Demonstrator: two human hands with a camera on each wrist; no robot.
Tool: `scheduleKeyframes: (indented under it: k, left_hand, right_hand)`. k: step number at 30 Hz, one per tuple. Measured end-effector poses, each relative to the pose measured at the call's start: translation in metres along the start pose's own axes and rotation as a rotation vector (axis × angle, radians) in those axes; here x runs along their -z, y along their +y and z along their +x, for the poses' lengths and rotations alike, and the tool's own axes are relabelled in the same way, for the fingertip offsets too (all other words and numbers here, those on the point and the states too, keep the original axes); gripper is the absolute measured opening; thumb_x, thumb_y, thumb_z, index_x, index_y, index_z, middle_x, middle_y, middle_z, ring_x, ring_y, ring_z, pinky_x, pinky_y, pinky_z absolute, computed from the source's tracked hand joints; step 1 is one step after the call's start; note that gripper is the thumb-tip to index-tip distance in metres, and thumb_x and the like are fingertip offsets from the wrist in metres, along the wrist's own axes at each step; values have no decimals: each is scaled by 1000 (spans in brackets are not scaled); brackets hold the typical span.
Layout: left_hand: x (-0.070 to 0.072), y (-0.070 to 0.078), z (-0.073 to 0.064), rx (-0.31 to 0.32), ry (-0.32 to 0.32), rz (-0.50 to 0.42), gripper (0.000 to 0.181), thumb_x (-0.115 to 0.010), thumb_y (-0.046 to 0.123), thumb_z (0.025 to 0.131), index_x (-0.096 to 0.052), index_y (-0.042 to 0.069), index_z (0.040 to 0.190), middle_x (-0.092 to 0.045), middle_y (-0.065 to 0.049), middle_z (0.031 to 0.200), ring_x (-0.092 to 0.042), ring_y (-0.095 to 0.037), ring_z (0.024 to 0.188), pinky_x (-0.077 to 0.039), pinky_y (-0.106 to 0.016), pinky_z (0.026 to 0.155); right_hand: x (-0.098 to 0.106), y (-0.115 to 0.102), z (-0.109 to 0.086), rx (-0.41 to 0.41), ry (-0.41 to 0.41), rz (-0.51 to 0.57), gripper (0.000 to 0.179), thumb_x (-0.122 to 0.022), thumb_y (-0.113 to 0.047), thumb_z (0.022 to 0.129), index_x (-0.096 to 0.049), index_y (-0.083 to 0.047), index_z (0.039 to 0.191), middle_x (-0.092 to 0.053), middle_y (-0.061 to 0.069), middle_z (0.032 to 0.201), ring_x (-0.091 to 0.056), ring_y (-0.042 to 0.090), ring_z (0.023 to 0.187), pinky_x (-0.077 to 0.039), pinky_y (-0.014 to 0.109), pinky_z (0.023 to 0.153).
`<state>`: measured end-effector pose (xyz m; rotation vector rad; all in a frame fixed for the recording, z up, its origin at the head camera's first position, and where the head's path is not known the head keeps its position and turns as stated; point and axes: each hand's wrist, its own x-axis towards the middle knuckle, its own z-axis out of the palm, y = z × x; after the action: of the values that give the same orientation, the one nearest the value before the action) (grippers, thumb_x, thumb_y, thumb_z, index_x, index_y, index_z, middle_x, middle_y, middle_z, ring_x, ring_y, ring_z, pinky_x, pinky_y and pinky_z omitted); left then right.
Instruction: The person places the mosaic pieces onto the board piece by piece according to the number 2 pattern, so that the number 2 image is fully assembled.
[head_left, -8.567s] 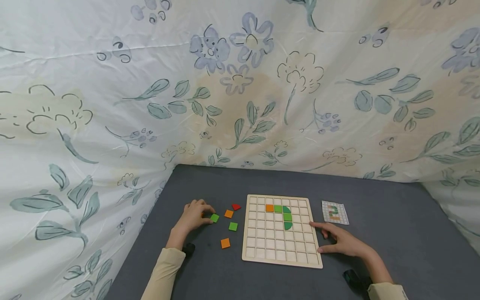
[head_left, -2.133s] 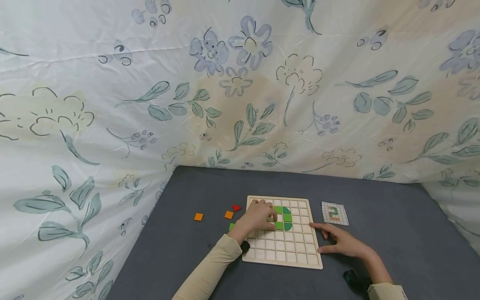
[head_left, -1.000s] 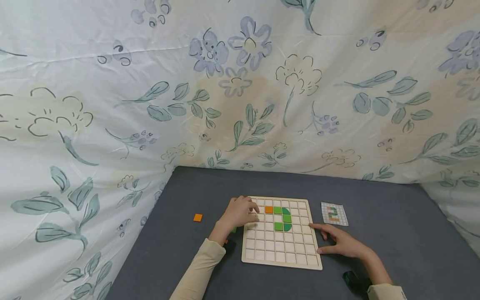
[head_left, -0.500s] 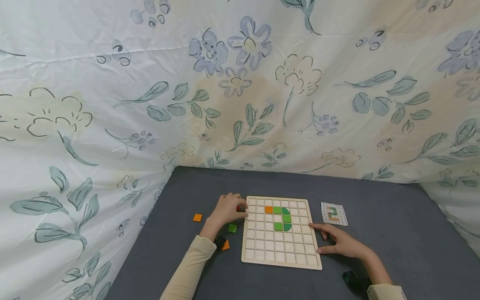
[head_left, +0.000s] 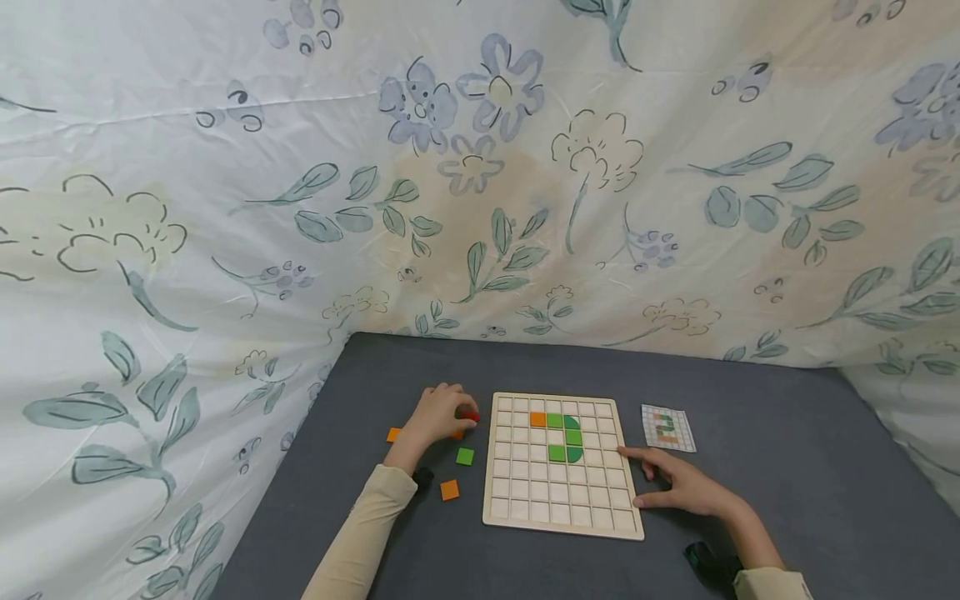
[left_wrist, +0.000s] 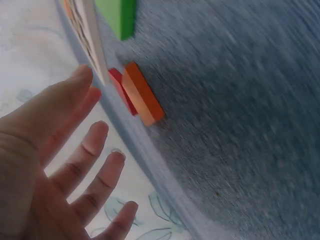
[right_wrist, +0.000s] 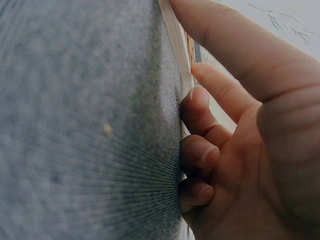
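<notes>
My left hand [head_left: 435, 417] hovers over the loose tiles left of the wooden grid board [head_left: 528, 492], fingers apart. In the left wrist view, a red tile [left_wrist: 122, 92] and an orange square tile [left_wrist: 142, 94] lie close together beyond the fingertips, with nothing held. My right hand [head_left: 682, 483] rests at the board's right side, index fingertip and thumb tip touching its edge while the other fingers bend underneath. On the board, an orange square [head_left: 537, 419], several green squares [head_left: 557, 452] and two dark green rounded pieces [head_left: 574, 454] form a curve.
Another green square [head_left: 465, 457] and an orange square [head_left: 449, 490] lie left of the board. One more orange tile [head_left: 393, 434] is partly behind the left hand. A printed pattern card [head_left: 668, 427] lies to the right. Floral fabric [head_left: 480, 250] hangs behind the dark table.
The green square that my left hand held at the far left now sits on the board beside the lower rounded piece. That hand has since drawn back leftward over the red tile. My right hand stays put.
</notes>
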<state>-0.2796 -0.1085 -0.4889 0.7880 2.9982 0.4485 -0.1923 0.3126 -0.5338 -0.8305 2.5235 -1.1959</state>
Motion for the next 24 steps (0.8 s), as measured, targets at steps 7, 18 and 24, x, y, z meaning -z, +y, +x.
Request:
scheduleKeyframes:
  k: [7, 18, 24]
  left_hand:
    - [0, -7, 1, 15, 6, 26, 14, -72, 29, 81, -71, 26, 95, -59, 1, 95, -51, -24, 90, -39, -51, 88]
    - [-2, -13, 1, 4, 17, 23, 17, -74, 25, 79, -71, 23, 95, -57, 0, 89, -48, -19, 81, -39, -47, 82]
    - [-4, -13, 3, 3, 11, 25, 18, -74, 27, 79, -71, 24, 96, -57, 1, 91, -49, -19, 83, -39, -47, 84]
  right_hand:
    - [1, 1, 1, 7, -2, -9, 69, -73, -29, 79, -43, -8, 138, -41, 7, 84, -37, 14, 69, -27, 26, 51]
    - [1, -2, 1, 8, -1, -19, 69, -73, -28, 79, -43, -7, 138, -42, 7, 83, -37, 14, 69, -28, 26, 51]
    - [-1, -2, 1, -20, 2, -26, 70, -73, -31, 79, -43, -10, 138, -42, 6, 83, -38, 14, 70, -28, 25, 52]
